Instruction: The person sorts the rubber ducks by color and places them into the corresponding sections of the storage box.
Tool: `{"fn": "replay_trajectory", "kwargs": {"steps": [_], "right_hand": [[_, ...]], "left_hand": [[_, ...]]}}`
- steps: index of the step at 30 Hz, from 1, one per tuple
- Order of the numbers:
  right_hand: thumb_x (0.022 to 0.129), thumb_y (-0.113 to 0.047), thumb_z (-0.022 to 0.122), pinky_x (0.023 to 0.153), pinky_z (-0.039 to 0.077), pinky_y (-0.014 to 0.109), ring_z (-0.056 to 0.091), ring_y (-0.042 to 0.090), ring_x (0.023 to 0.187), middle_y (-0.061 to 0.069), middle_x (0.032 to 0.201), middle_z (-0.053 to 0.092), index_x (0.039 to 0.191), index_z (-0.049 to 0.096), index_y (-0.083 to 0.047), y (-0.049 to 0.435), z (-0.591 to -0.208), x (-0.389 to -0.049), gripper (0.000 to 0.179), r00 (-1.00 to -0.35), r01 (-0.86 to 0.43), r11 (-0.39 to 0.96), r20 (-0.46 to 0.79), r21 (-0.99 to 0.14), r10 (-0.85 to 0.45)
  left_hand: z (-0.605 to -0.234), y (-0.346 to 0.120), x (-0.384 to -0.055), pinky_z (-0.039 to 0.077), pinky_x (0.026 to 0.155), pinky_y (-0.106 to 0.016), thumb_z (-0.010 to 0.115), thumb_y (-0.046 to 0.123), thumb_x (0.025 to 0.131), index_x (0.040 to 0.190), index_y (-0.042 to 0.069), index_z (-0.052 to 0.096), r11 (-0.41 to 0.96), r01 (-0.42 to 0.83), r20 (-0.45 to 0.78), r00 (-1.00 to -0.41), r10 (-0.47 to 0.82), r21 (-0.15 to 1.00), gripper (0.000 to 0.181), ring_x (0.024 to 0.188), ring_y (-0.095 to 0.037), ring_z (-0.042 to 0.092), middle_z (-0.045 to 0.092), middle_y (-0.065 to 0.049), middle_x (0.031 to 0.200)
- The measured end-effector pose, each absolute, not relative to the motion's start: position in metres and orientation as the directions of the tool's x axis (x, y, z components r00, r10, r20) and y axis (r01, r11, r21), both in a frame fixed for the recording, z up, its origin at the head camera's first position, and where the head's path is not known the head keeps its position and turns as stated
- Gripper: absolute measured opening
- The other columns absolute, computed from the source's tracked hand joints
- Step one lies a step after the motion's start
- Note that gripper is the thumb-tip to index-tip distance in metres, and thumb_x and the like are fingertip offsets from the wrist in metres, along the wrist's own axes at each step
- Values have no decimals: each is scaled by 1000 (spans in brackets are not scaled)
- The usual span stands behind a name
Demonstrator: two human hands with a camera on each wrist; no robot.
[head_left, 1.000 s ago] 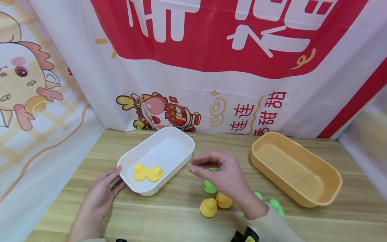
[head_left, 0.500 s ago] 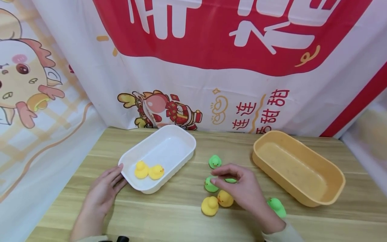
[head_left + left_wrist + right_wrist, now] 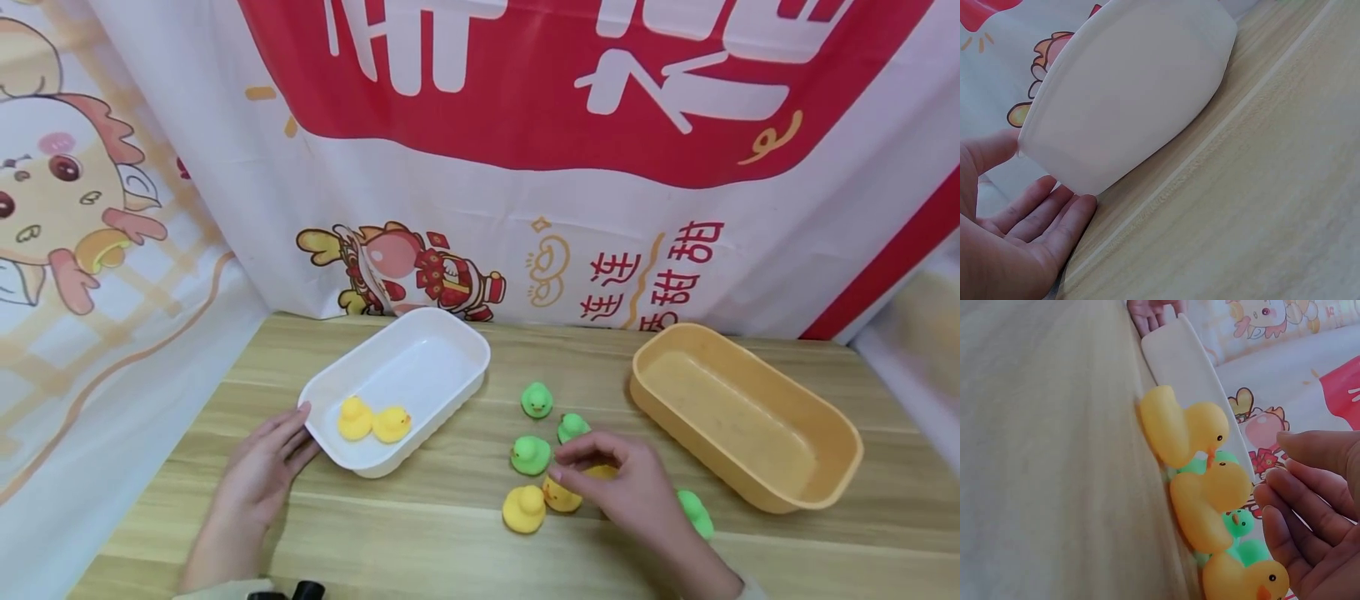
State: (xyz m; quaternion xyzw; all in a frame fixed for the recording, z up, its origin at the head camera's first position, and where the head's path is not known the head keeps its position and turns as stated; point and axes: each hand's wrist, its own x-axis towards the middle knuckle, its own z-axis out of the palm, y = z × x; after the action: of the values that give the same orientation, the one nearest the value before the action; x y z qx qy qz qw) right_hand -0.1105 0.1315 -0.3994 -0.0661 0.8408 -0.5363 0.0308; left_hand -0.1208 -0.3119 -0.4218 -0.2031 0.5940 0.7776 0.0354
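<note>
On the table (image 3: 405, 542), at left, the tub (image 3: 423, 362) is touched by a relaxed left hand (image 3: 258, 475); below centre, yellow ducks (image 3: 522, 511) are overhung by the right hand (image 3: 633, 492), empty, fingers parted; packed so close, a green duck (image 3: 531, 455) might be knocked.

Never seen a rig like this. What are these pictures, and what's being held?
There's no machine arm: a person works with bare hands. The wide picture comes from a camera worn on the head, looking forward and down. The two others come from wrist cameras, each aimed at that hand's work.

On the wooden table are a white tray with two yellow toy ducks inside, an orange tray, loose green ducks and loose yellow ducks.

The left hand touches one end of the white tray. The right hand is near the loose yellow ducks; its fingers hold nothing.
</note>
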Motion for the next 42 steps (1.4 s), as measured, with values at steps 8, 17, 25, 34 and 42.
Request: {"fn": "replay_trajectory", "kwargs": {"steps": [8,17,25,34,42], "right_hand": [[83,-20,95,98,59,29,72,6,109,-15,104,80,102,82,-29,137,-408,-106,25,-972,-201,491,109,-847,-210],[83,-21,95,98,61,30,68,2,107,-24,102,73,101,80,-36,136,-412,-104,28,-936,-321,592,154,-739,-317],[79,-18,97,104,60,36,69,2,111,-20,107,76,101,80,-36,138,-413,-105,33,-931,-349,615,186,-707,-314],[83,-25,95,99,61,31,67,4,110,-23,107,73,102,79,-38,139,-413,-107,28,-918,-365,622,158,-693,-364],[83,-22,96,100,60,32,65,2,110,-25,107,71,104,79,-37,139,-416,-108,31,-908,-394,635,173,-665,-382]], "left_hand": [[-422,-312,-120,58,104,-21,68,34,107,135,14,55,-261,-323,-377,-905,-195,910,37,117,0,68,72,18,117],[-424,-311,-120,59,105,-22,68,33,107,136,13,55,-282,-315,-375,-907,-192,906,38,118,0,68,72,17,118],[-423,-310,-121,58,106,-22,68,35,107,143,11,51,-261,-319,-373,-908,-193,911,47,119,1,68,71,18,119],[-423,-310,-121,59,105,-22,69,34,107,135,14,57,-283,-314,-376,-905,-200,906,37,118,1,68,73,18,118],[-422,-309,-121,58,105,-21,70,36,106,140,13,54,-271,-323,-382,-900,-208,907,44,119,1,68,72,19,118]]}}
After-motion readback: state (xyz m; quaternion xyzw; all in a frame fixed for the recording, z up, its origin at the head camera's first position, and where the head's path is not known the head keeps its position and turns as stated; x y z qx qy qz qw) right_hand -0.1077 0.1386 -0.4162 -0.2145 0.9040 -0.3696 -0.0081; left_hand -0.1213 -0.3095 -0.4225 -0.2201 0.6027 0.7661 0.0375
